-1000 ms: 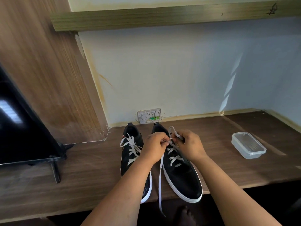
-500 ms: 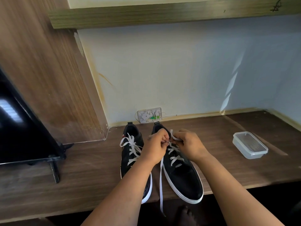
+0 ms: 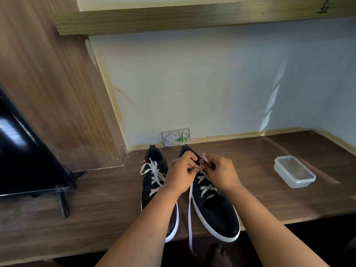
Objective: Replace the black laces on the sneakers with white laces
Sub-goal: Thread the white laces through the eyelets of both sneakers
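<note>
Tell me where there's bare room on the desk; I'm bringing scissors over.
Bare wood lies between the right sneaker and the plastic container, and between the TV stand and left sneaker. Crowded around both hands.

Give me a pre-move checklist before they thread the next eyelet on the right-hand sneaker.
1. Lace end in grip: ok. The left hand and the right hand both pinch the flat white lace near the top eyelets.
2. Black low-top sneaker with white sole on the right sits flat on the brown wooden shelf: ok.
3. Lower rows crossed: ok.
4. Free lace end hangs over the shelf edge: not ok, could snag.
5. Target eyelet visible: cannot tell, hands cover it.
6. Matching black sneaker on the left laced white: ok.
</note>
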Motion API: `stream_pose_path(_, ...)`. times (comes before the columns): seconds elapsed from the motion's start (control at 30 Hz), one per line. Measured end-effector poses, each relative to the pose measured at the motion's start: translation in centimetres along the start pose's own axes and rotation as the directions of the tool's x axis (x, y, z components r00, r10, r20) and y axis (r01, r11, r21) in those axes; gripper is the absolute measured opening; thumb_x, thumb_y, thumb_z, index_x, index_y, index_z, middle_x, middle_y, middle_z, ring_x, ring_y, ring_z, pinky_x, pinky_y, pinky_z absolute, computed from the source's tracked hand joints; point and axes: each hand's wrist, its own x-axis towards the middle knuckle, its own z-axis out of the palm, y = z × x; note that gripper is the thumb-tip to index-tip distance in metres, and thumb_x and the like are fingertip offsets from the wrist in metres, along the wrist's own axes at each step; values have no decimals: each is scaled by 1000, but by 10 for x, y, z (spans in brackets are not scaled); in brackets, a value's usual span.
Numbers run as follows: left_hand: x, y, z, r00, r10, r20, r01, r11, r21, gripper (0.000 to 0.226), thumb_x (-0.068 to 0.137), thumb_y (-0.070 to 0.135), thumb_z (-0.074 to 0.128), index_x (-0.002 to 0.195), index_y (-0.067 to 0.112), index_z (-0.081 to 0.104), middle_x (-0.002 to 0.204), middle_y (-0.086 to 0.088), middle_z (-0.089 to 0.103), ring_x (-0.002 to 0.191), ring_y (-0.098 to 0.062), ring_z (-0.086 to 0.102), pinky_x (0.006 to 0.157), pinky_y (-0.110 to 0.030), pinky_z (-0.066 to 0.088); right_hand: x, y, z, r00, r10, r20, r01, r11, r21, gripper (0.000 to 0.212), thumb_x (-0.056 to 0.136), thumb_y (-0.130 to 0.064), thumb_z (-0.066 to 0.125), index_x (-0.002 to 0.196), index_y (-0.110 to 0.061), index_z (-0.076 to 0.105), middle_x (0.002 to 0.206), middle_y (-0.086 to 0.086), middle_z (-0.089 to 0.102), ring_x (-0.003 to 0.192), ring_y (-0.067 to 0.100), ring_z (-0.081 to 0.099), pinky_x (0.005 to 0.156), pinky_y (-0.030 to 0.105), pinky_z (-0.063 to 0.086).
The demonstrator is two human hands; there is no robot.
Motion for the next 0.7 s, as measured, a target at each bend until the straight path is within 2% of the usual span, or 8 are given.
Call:
stream_pose_path(0.1, -2, 0, -2, 1000, -8, 21, 7, 1000, 16, 20, 83, 5, 71, 100, 11, 63, 81, 10, 67, 72, 16, 59, 66, -1, 43, 6, 5, -1, 994, 82, 77, -76, 994, -84, 12, 86, -17, 69, 98, -17, 71, 99, 1, 60, 96, 18, 56, 80, 27, 44)
stream_pose_path(0.17, -2, 0, -3, 1000, -4, 22, 4, 1000, 19, 18, 83, 5, 71, 100, 11, 67, 83, 8, 69, 73, 15, 59, 68, -1, 43, 4, 8, -6, 983, 183, 3, -182, 981, -67, 32, 81, -27, 75, 110, -18, 64, 108, -1, 52, 102, 17, 51, 86, 30, 46)
stream_pose_path(0.23, -2, 2, -3, 1000, -12, 26, 11, 1000, 24, 16, 84, 5, 70, 98, 12, 72, 84, 6, 70, 73, 10, 61, 70, -3, 45, -5, 6, -13, 957, 230, -174, -234, 972, -2, 44, 74, -30, 82, 108, -18, 56, 102, -4, 50, 88, 9, 52, 71, 19, 45)
stream_pose_path(0.27, -1, 4, -3, 999, -15, 32, 14, 999, 32, 16, 84, 5, 69, 98, 13, 73, 84, 6, 70, 73, 7, 61, 71, -5, 45, -10, 4, -15, 955, 188, -230, -194, 981, 0, 39, 72, -28, 84, 99, -19, 57, 94, -5, 52, 78, 5, 51, 63, 14, 40)
stream_pose_path(0.33, 0, 7, -5, 998, -19, 55, 15, 997, 71, 16, 84, 7, 69, 97, 15, 75, 83, 10, 67, 72, 4, 59, 70, -4, 44, -16, -1, -15, 983, 81, -167, -87, 996, -26, 25, 71, -26, 85, 76, -23, 60, 73, -11, 56, 63, 1, 51, 53, 11, 37)
stream_pose_path(0.43, 1, 8, -8, 994, -35, 99, 25, 994, 103, 15, 84, 9, 70, 96, 16, 76, 80, 12, 64, 68, 5, 57, 64, -1, 41, -21, -6, -5, 997, 77, 7, -76, 993, -86, 21, 73, -27, 83, 65, -27, 63, 62, -12, 60, 57, -1, 54, 51, 10, 39)
stream_pose_path(0.57, 0, 8, -11, 988, -55, 144, 38, 992, 116, 14, 87, 14, 68, 97, 19, 76, 88, 7, 72, 76, -1, 62, 68, -6, 43, -22, -6, 9, 991, 131, -17, -132, 983, -125, 11, 78, -30, 75, 72, -23, 69, 63, -10, 63, 58, 1, 58, 54, 17, 45)
stream_pose_path(0.7, 0, 8, -12, 988, -52, 148, 32, 990, 135, 15, 89, 13, 66, 99, 20, 76, 89, 6, 73, 75, 0, 61, 65, -1, 39, -22, -11, 9, 984, 168, -63, -174, 979, -102, 11, 81, -27, 68, 71, -23, 68, 62, -8, 64, 60, 6, 60, 57, 26, 52)
